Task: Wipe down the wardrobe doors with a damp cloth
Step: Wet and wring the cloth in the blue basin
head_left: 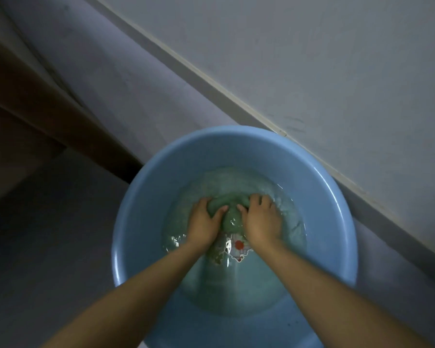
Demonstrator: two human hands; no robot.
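Both grips curl round the green cloth (230, 212) under the water: the left hand (204, 219) clutches its bunched fabric from about nine o'clock and the right hand (261, 218) from three o'clock, thumbs nearly meeting over the wad. The cloth sits between the two palms, slightly toward twelve o'clock of the centre of the blue basin (146, 197) (a printed motif with a red spot shows on the basin bottom at six o'clock of the hands). By my reading the task is barely begun: the cloth is being wetted, wringing is still ahead, and no wardrobe door has been wiped as far as this view shows.
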